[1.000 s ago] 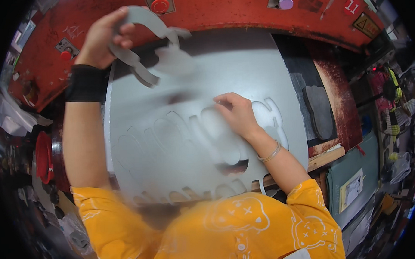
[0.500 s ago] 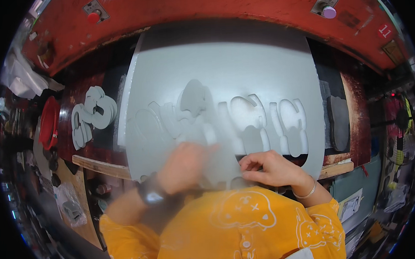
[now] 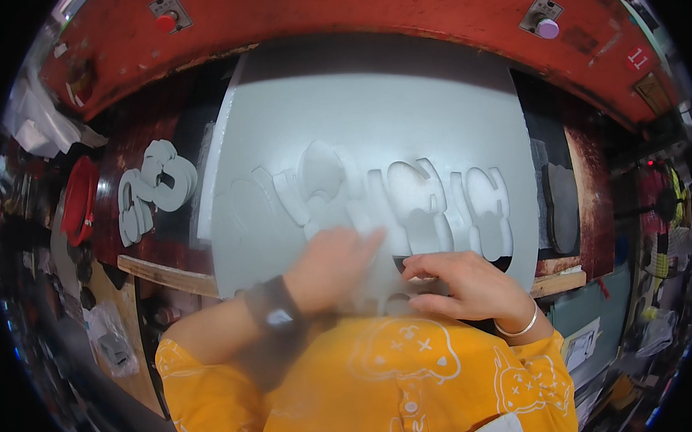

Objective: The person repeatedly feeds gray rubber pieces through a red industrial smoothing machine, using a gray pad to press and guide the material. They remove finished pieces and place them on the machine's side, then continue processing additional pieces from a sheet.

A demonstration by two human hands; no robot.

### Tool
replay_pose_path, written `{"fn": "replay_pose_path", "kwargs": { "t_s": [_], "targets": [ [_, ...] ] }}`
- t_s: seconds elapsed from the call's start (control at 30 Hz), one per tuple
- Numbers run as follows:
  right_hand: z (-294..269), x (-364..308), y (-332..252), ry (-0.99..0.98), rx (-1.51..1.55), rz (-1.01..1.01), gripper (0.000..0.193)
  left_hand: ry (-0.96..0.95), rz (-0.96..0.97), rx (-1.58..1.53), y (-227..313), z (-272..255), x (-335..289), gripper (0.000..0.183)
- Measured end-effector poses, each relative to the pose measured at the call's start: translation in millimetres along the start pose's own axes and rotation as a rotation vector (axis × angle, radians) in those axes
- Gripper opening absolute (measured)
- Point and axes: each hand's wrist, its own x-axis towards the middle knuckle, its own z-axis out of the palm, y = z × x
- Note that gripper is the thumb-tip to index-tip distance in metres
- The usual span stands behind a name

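A large pale grey sheet (image 3: 372, 99), foam-like, lies in front of me with a row of curved shapes cut through its near part. My left hand (image 3: 333, 267), with a dark band on the wrist, is over the sheet's near part left of centre. It is smeared by motion, and I cannot make out anything in its fingers. One finger points right. My right hand (image 3: 469, 284), wearing a bangle, rests by the near edge beside a dark gap, its thumb and fingers apart. A rounded cut shape (image 3: 322, 171) shows in the sheet beyond my left hand.
Curved grey cut pieces (image 3: 167, 177) are stacked on the dark red surface at left, near a red round object (image 3: 79, 201). A red machine beam (image 3: 430, 15) with buttons spans the far side. At right lies a dark grey slab (image 3: 563, 206). A wooden strip (image 3: 167, 276) edges the front.
My left hand has moved slightly right and away from me. A darker grey patch over the rounded cut shape no longer shows. My right hand's fingers have spread wider.
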Motion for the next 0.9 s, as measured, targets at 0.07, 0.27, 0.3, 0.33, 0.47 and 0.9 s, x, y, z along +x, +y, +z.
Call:
{"fn": "replay_pose_path", "kwargs": {
  "t_s": [0.07, 0.27, 0.3, 0.33, 0.47, 0.9],
  "targets": [
    [-1, 9, -5, 0.097, -0.012, -0.103, 0.03, -0.095, -0.078, -0.326, -14, -11, 2, 0.059],
    [48, 66, 12, 0.253, -0.408, -0.336, 0.055, -0.147, -0.309, -1.309, -66, -35, 27, 0.039],
    [58, 65, 14, 0.231, -0.471, -0.272, 0.058, -0.141, -0.349, -1.301, -74, -46, 29, 0.038],
    [67, 64, 15, 0.177, -0.529, -0.2, 0.062, -0.105, -0.363, -1.361, -82, -57, 33, 0.037],
    [76, 56, 22, 0.214, -0.522, -0.226, 0.068, 0.057, -0.373, -1.424, -117, -110, 51, 0.039],
    [59, 65, 23, 0.204, -0.331, -0.128, 0.057, 0.06, -0.444, -1.04, -127, -161, 66, 0.039]
  ]
}}
